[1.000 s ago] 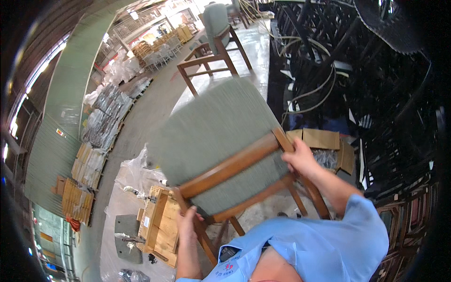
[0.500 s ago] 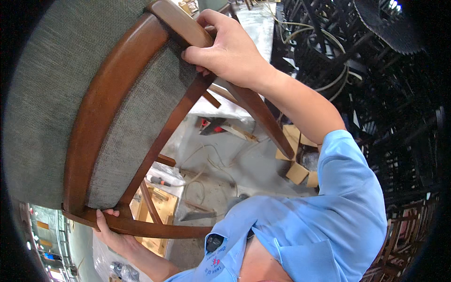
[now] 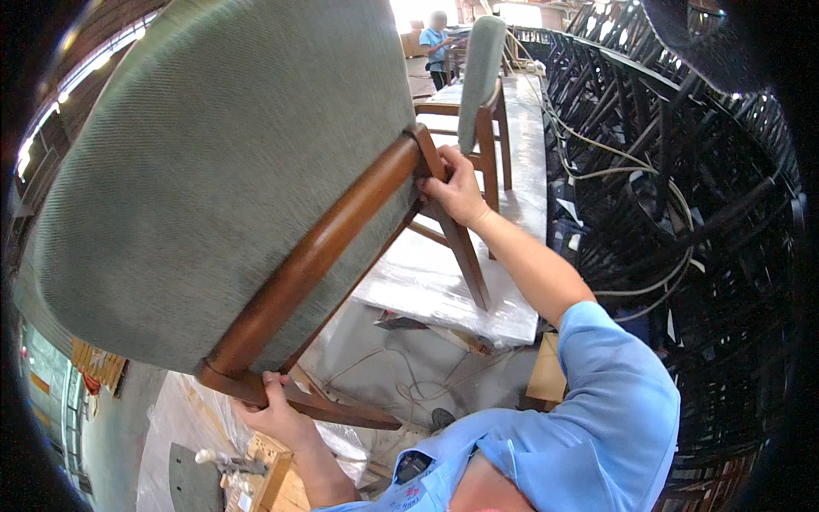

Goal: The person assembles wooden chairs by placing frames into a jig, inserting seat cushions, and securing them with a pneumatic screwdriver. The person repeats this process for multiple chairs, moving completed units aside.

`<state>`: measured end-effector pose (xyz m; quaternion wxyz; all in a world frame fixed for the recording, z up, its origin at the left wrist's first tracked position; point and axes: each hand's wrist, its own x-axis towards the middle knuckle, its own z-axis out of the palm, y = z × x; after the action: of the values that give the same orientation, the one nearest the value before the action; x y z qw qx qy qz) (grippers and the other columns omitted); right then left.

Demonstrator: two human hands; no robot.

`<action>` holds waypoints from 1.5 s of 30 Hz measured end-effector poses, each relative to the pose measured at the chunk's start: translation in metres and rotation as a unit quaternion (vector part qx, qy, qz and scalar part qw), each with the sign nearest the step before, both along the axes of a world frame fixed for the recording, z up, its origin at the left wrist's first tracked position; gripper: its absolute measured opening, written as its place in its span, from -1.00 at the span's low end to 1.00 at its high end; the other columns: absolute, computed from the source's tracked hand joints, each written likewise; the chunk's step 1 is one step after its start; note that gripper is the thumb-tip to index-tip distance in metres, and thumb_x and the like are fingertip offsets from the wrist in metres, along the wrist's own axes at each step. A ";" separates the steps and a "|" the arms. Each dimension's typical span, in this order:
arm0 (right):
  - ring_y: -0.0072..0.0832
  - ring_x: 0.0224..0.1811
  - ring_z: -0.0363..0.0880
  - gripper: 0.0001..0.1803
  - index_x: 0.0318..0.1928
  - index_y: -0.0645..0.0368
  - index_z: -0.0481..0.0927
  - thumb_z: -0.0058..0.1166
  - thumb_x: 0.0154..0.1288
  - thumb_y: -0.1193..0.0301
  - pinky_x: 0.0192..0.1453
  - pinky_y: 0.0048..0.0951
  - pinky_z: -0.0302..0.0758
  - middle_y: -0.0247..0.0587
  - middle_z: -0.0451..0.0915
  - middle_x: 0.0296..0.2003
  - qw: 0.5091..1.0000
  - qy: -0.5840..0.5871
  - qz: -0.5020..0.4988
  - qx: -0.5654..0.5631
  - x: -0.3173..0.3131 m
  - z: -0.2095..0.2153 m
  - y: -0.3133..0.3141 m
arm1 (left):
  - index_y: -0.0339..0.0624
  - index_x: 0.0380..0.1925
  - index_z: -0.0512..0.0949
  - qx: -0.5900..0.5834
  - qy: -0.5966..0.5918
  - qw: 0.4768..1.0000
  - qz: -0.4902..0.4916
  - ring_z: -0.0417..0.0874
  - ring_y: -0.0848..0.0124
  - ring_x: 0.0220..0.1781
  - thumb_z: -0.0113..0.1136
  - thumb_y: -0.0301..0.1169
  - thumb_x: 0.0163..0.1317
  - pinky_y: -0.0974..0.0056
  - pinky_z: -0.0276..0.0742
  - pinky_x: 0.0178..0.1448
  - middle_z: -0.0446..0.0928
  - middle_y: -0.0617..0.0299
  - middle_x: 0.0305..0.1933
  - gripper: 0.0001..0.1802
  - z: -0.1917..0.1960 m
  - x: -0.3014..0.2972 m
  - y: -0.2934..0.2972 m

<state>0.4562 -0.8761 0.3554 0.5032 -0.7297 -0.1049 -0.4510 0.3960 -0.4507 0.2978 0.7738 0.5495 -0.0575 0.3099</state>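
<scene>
A chair with a grey-green fabric backrest [image 3: 239, 162] and a brown wooden frame fills the left and middle, tilted. Its thick wooden rail [image 3: 316, 256] runs diagonally below the backrest. My left hand [image 3: 286, 416] is closed around the frame at the rail's lower left end, with a leg stretching off to the right. At the rail's upper right end, my right hand [image 3: 458, 189] grips the other side of the frame, thumb in front. A second leg [image 3: 465, 260] slants down past that hand. Some fingers of both hands are hidden behind the wood.
Another chair [image 3: 482, 111] stands on a plastic-covered bench [image 3: 525, 222] ahead. Beyond it a person [image 3: 437, 47] in blue works. Dark stacked frames [image 3: 708, 213] and pale hoses [image 3: 614, 173] line the right. A wooden crate [image 3: 277, 478] with tools and a cardboard box [image 3: 546, 371] are near me.
The chair has swung so that more of its backrest shows, and both hands have shifted right with it, still gripping. The view has risen, bringing in the other chair and the distant person.
</scene>
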 end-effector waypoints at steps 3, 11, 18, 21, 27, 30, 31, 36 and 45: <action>-0.61 -0.38 0.52 -0.61 -0.03 0.26 0.46 0.20 0.09 0.56 -0.29 -0.47 0.53 -0.34 0.50 -0.37 0.998 0.047 -0.013 0.036 0.041 -0.038 -0.022 | -0.37 0.27 0.32 0.047 0.031 0.998 0.033 0.54 0.38 -0.31 0.20 -0.64 0.26 0.30 0.54 -0.22 0.54 0.05 -0.12 -0.45 -0.021 0.042 -0.024; -0.23 -0.01 0.57 -0.46 0.15 0.24 0.52 0.34 0.17 0.37 0.18 -0.23 0.49 -0.02 0.59 -0.09 0.999 0.008 0.034 -0.027 0.084 -0.079 -0.064 | -0.47 0.08 0.40 0.068 0.110 0.989 0.069 0.52 0.32 -0.33 0.12 -0.54 0.28 0.19 0.53 -0.18 0.48 0.09 -0.31 -0.62 -0.039 0.079 -0.072; 0.00 0.13 0.60 -0.31 0.13 0.21 0.47 0.54 0.00 0.34 0.19 -0.10 0.52 0.11 0.60 0.03 0.886 0.187 -0.410 0.110 0.073 -0.181 -0.198 | -0.26 0.04 0.45 -0.047 0.142 0.988 0.027 0.58 0.25 -0.27 0.27 -0.43 0.31 0.14 0.58 -0.18 0.54 0.02 -0.20 -0.66 -0.084 0.092 -0.048; 0.01 -0.18 0.74 -0.46 -0.05 0.27 0.54 0.49 -0.02 0.34 -0.11 -0.12 0.62 0.09 0.71 -0.31 0.894 0.200 -0.379 0.131 0.104 -0.202 -0.236 | -0.27 0.03 0.46 0.044 0.198 0.974 0.105 0.58 0.25 -0.27 0.27 -0.42 0.31 0.14 0.58 -0.17 0.54 0.02 -0.20 -0.66 -0.061 0.088 -0.089; 0.02 -0.27 0.74 -0.57 -0.13 0.25 0.60 0.39 -0.03 0.34 -0.15 -0.11 0.64 0.10 0.72 -0.35 0.865 0.138 -0.472 0.097 0.161 -0.218 -0.325 | -0.27 0.03 0.46 0.100 0.230 0.957 0.148 0.58 0.25 -0.26 0.26 -0.41 0.32 0.14 0.57 -0.16 0.54 0.02 -0.19 -0.67 -0.035 0.096 -0.115; 0.05 -0.21 0.74 -0.57 -0.14 0.20 0.61 0.39 0.02 0.24 -0.11 -0.05 0.63 0.08 0.73 -0.35 0.856 0.158 -0.476 0.128 0.182 -0.200 -0.391 | -0.27 0.03 0.46 0.108 0.238 0.952 0.158 0.58 0.25 -0.25 0.25 -0.41 0.32 0.14 0.57 -0.15 0.54 0.02 -0.19 -0.67 -0.030 0.103 -0.129; 0.06 -0.19 0.73 -0.55 -0.10 0.18 0.61 0.38 0.02 0.22 -0.07 -0.05 0.62 0.08 0.73 -0.32 0.847 0.179 -0.482 0.130 0.189 -0.189 -0.412 | -0.27 0.03 0.46 0.111 0.240 0.951 0.157 0.58 0.25 -0.25 0.25 -0.40 0.32 0.14 0.57 -0.15 0.54 0.02 -0.19 -0.67 -0.027 0.104 -0.132; 0.10 -0.15 0.71 -0.52 -0.08 0.14 0.61 0.36 0.05 0.14 -0.01 -0.01 0.61 0.10 0.73 -0.28 0.826 0.225 -0.504 0.119 0.208 -0.151 -0.464 | -0.27 0.02 0.47 0.132 0.248 0.946 0.161 0.58 0.25 -0.24 0.24 -0.39 0.33 0.14 0.57 -0.14 0.55 0.02 -0.18 -0.67 -0.026 0.111 -0.151; 0.10 -0.17 0.72 -0.62 -0.15 0.17 0.58 0.34 0.10 0.21 -0.07 -0.02 0.61 0.11 0.72 -0.31 0.857 0.173 -0.468 0.132 0.154 -0.200 -0.425 | -0.28 0.02 0.47 0.136 0.235 0.953 0.132 0.58 0.25 -0.23 0.23 -0.38 0.33 0.14 0.56 -0.12 0.55 0.02 -0.17 -0.68 -0.019 0.116 -0.162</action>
<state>0.6106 -1.3007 0.1549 0.3344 -0.6859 0.3983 -0.5089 0.5119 -0.6124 0.2788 0.6352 0.7098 0.1574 0.2609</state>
